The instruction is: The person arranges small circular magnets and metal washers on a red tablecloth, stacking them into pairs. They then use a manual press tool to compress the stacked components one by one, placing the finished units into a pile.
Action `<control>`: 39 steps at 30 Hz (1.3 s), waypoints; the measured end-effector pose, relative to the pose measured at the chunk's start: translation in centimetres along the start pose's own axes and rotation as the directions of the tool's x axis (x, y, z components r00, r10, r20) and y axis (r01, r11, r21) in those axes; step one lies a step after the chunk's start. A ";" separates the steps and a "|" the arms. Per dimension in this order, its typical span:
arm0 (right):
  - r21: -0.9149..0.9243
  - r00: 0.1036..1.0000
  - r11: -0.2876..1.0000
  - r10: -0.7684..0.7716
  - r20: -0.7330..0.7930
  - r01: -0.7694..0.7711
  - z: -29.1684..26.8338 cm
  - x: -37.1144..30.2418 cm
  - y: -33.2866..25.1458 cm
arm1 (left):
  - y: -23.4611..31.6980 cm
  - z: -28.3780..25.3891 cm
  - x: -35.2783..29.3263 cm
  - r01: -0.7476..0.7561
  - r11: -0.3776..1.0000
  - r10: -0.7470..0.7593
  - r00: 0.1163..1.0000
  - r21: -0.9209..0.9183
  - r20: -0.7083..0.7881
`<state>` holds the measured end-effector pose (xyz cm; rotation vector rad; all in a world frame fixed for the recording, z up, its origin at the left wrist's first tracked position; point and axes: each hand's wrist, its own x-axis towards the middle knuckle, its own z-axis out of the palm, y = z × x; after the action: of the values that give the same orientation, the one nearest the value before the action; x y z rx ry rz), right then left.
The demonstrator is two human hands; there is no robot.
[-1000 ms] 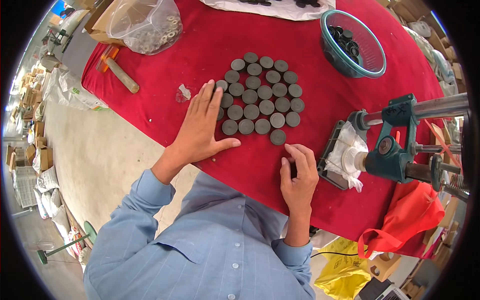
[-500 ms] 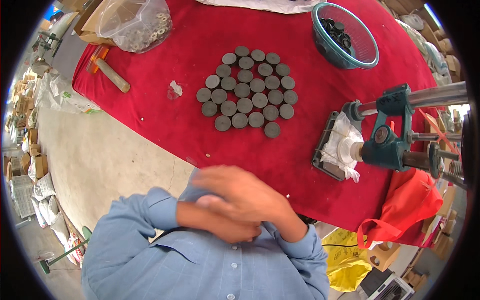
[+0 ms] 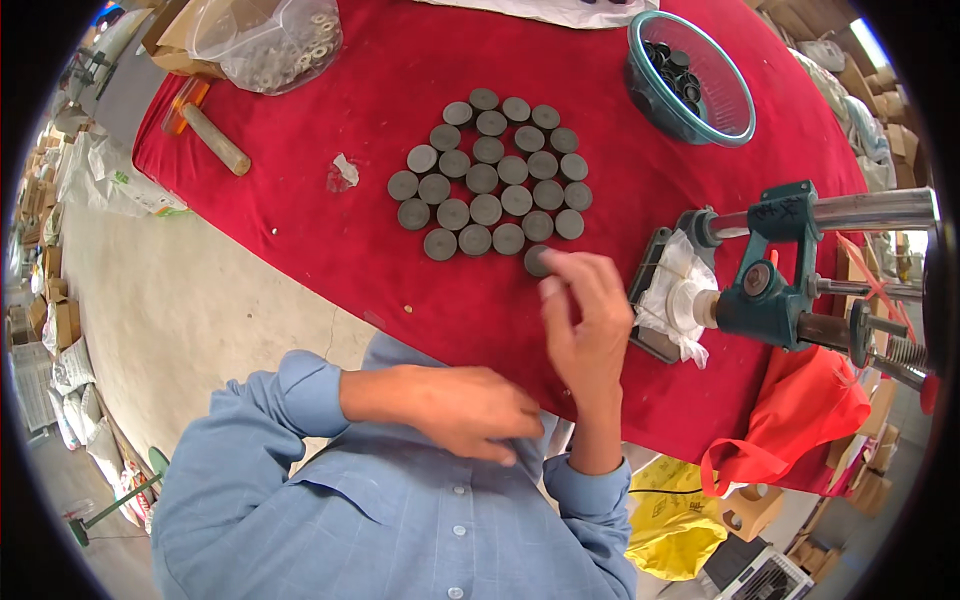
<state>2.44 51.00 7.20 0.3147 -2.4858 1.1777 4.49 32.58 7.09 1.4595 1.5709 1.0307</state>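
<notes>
Dark grey round discs [image 3: 485, 209] lie in a close cluster on the red cloth. My right hand [image 3: 590, 310] reaches over the cloth at the near right of the cluster, thumb and fingers apart. Its fingertips are at the edge of the nearest disc [image 3: 537, 261] and cover part of it; whether they touch it I cannot tell. My left hand [image 3: 475, 410] is held in front of my shirt, palm down, fingers loosely stretched and slightly blurred, with nothing seen in it.
At the right stands a green hand press [image 3: 775, 265] with a white-wrapped base. A teal basket [image 3: 735, 120] holds black round parts. Far left are a bag of rings [image 3: 285, 55] and a hammer [image 3: 215, 138]. A red bag [image 3: 805, 410] hangs at the right edge.
My hands were crossed together over my shirt and have separated. The right one has moved up and right to the nearest disc; the left has stayed low.
</notes>
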 end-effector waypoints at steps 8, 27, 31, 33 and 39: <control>-0.450 0.994 0.887 -0.074 0.080 0.102 1.3 0.9 2.7 | -1.5 -2.5 -2.5 0.294 0.924 0.069 0.502 0.245 -0.862; -0.396 0.998 0.917 -0.057 -0.014 0.047 2.3 0.5 2.8 | -2.4 -0.9 -4.7 0.396 0.890 0.067 0.376 0.226 -0.924; -0.394 0.987 0.906 -0.157 0.033 0.158 2.8 0.0 1.1 | -2.8 0.5 -5.1 0.409 0.893 0.028 0.364 0.186 -0.931; -0.409 0.983 0.894 -0.173 0.062 0.184 3.4 -0.6 1.2 | -2.9 0.6 -5.1 0.406 0.895 0.027 0.366 0.186 -0.930; -0.408 0.990 0.902 -0.133 0.047 0.141 3.9 -1.5 1.6 | -2.8 0.7 -5.1 0.408 0.894 0.034 0.351 0.186 -0.936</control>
<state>2.28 49.03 3.19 0.3749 -2.5972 0.5752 4.39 27.45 4.18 0.7852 2.8521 1.6003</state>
